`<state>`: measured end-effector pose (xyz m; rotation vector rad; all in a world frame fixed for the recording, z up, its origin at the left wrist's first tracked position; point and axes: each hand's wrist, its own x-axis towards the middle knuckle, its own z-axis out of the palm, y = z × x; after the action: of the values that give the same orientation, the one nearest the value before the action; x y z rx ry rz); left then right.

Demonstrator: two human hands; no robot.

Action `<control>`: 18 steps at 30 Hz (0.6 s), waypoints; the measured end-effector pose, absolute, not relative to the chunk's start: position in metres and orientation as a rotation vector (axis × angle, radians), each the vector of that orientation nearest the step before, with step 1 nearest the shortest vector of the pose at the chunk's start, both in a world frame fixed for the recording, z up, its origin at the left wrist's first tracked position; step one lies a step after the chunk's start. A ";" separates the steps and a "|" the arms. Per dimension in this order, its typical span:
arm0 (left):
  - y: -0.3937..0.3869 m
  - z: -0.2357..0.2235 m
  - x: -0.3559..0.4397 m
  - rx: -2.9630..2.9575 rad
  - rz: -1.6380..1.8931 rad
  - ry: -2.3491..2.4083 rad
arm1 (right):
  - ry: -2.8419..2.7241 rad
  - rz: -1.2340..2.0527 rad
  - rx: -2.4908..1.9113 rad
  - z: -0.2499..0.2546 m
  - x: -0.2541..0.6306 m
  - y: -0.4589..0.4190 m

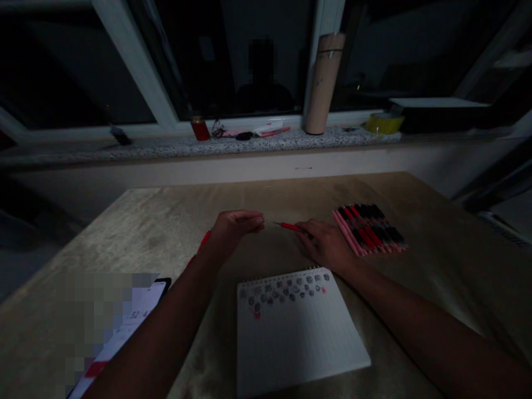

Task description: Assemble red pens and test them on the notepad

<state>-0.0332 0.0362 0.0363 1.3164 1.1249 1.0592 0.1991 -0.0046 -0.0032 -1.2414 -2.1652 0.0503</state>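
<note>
Leaning over the table [162,221], you have a lit device [141,303] at your far left, its screen partly covered by your left forearm. Above it, on the speckled sill [158,145], sits a small dark item [120,135], too dim to make out, and further right a red jar [200,129]. A slim red item [205,239] lies on the table, partly hidden behind your left wrist. Your left hand [238,223] hangs over the table with thumb and fingers pinched together on a small piece [263,220], too tiny to identify. Below and between your hands, the spiral notebook [299,338] lies open, rows of dark scribbled circles and a few red marks near its bound edge. Next comes the red pen [290,226], its thin tip pointing left at your left fingertips, with a gap between. Your right hand [322,239] has its fingers clamped on that pen's rear part, just above the notebook's top corner. Behind, a tall flask [326,83] stands upright on the sill. Just beside your right hand, a row of pens [369,228] lies side by side, pink, black and red. Beyond them, on the sill, you have a yellow roll [384,123] and, rightmost, a dark box [440,119] with a pale top
</note>
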 end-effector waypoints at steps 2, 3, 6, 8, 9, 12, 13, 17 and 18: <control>0.035 0.033 -0.031 1.254 1.044 1.112 | -2.159 0.055 -1.240 -0.005 0.199 -0.004; 0.035 0.032 -0.031 1.246 1.030 1.115 | -2.159 0.055 -1.234 -0.006 0.199 -0.004; 0.035 0.028 -0.030 1.290 0.995 1.121 | -2.162 0.038 -1.214 -0.007 0.198 -0.004; 0.035 0.027 -0.029 1.336 0.981 1.114 | -2.176 0.025 -1.206 -0.006 0.198 -0.004; 0.034 0.027 -0.029 1.357 0.973 1.113 | -2.187 0.020 -1.202 -0.006 0.198 -0.004; 0.033 0.027 -0.027 1.395 0.949 1.129 | -2.218 0.006 -1.201 -0.003 0.197 -0.005; 0.032 0.027 -0.026 1.403 0.946 1.135 | -2.224 0.000 -1.206 -0.002 0.197 -0.006; 0.028 0.028 -0.020 1.445 0.963 1.152 | -2.263 -0.001 -1.216 -0.001 0.196 -0.007; 0.027 0.028 -0.019 1.462 0.970 1.153 | -2.272 0.005 -1.214 -0.001 0.196 -0.007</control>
<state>-0.0191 0.0272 0.0277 1.4622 1.1532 0.9701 0.1958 -0.0069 -0.0011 -1.2137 -2.2723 0.0050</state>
